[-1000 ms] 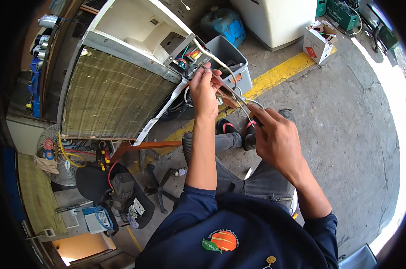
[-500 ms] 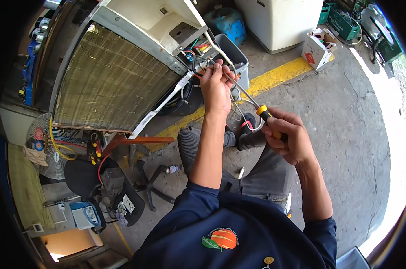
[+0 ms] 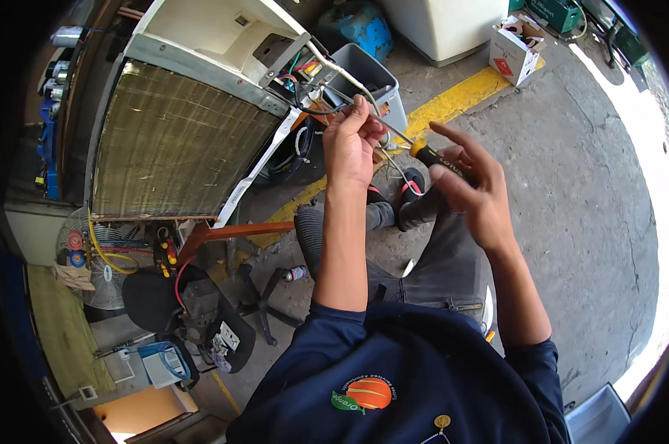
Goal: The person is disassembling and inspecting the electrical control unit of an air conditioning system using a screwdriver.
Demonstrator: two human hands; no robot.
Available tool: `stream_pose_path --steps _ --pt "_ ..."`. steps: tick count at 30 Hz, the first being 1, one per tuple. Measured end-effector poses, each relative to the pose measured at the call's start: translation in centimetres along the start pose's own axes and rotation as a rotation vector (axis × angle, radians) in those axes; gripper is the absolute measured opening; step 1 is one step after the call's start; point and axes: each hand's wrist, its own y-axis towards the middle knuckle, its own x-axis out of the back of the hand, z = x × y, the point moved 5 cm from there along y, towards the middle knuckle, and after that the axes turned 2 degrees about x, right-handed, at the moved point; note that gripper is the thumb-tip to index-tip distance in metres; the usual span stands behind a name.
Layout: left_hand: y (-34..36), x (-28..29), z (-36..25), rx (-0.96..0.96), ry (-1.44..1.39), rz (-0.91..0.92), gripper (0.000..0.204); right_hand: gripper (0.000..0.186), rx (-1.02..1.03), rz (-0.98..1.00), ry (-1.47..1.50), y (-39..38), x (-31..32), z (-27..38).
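Note:
An opened air-conditioner unit (image 3: 176, 132) with a finned coil and exposed coloured wires (image 3: 296, 75) stands at upper left. My left hand (image 3: 349, 148) is closed near the wires, thumb and fingertips pinched around the long shaft of a screwdriver. My right hand (image 3: 478, 200) is around the screwdriver's black-and-yellow handle (image 3: 439, 159), thumb against it and index finger lifted off. The shaft angles up-left to the wiring compartment; whether its tip touches anything I cannot tell. A pale cable (image 3: 396, 169) dangles below my left hand.
Behind the unit are a grey bin (image 3: 390, 111), blue jug (image 3: 364, 37), white cabinet (image 3: 445, 22) and cardboard box (image 3: 512, 52). At lower left are a fan (image 3: 101, 288) and an office chair (image 3: 149, 296) holding tools. A wooden support (image 3: 238, 231) runs under the unit.
My right hand has moved up along the screwdriver and loosened, its index finger rising from the handle, whose turned side now faces up. My left hand stays near the wiring.

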Motion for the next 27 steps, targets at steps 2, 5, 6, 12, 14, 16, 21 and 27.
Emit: stream_pose_path --steps 2,5,6,12,14,16,21,27 --pt "0.6 0.4 -0.4 0.006 0.01 0.003 0.016 0.054 0.003 -0.048 -0.026 -0.3 -0.3 -0.3" --pt "0.6 0.4 0.0 0.026 0.013 0.02 0.015 0.048 -0.004 -0.112 -0.08 -1.3 -0.6 -0.7" --pt "0.4 0.0 -0.1 0.009 -0.012 0.024 0.015 0.047 0.0 -0.13 -0.1 -1.7 -0.5 -0.7" --pt "0.4 -0.7 -0.5 -0.026 -0.091 0.047 0.019 0.034 -0.263 -0.169 0.354 -2.0 0.9 -0.8" --pt "0.4 -0.8 -0.6 -0.036 -0.104 0.051 0.02 0.032 -0.342 -0.169 0.522 -1.9 1.3 -1.2" --pt "0.2 -0.6 -0.6 -0.046 -0.129 0.067 0.021 0.029 -0.677 0.033 1.051 -3.0 0.1 -2.5" --pt "0.1 -0.7 -0.5 -0.035 -0.153 0.058 0.02 0.026 -0.428 0.043 0.648 -2.8 -0.8 -2.6" --pt "0.5 -0.8 -0.7 -0.034 -0.143 -0.015 0.019 0.023 -0.766 0.019 1.399 -3.7 0.0 -3.6"
